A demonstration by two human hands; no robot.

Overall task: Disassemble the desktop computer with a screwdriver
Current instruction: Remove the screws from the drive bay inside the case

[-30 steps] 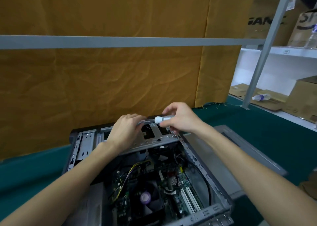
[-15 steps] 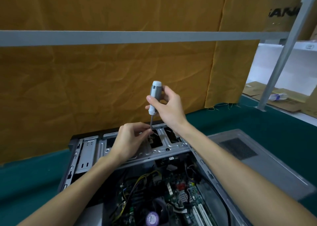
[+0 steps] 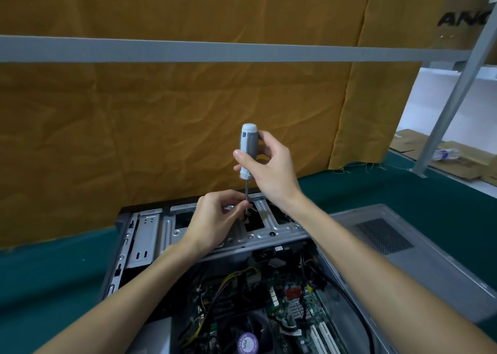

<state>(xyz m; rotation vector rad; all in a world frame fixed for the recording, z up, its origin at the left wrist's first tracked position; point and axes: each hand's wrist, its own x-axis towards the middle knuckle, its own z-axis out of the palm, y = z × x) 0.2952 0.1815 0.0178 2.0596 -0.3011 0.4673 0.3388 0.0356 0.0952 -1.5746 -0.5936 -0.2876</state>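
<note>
An open desktop computer case (image 3: pixel 145 235) lies on the green table, its motherboard (image 3: pixel 269 308) and cables exposed. My right hand (image 3: pixel 271 170) grips the grey and white handle of a screwdriver (image 3: pixel 248 152), held upright over the metal drive cage (image 3: pixel 269 231) at the far end of the case. My left hand (image 3: pixel 215 219) pinches the screwdriver's shaft near its tip, just above the cage. The tip itself is hidden behind my fingers.
A removed grey side panel (image 3: pixel 403 251) lies on the green table (image 3: pixel 40 278) to the right of the case. A brown cloth (image 3: pixel 161 125) hangs behind a grey rail (image 3: pixel 188 52). Cardboard boxes and a plastic bottle (image 3: pixel 446 154) sit at far right.
The screwdriver went from lying level between my hands to standing upright over the drive cage. My left hand closed its fingers on the shaft. The camera tilted slightly upward.
</note>
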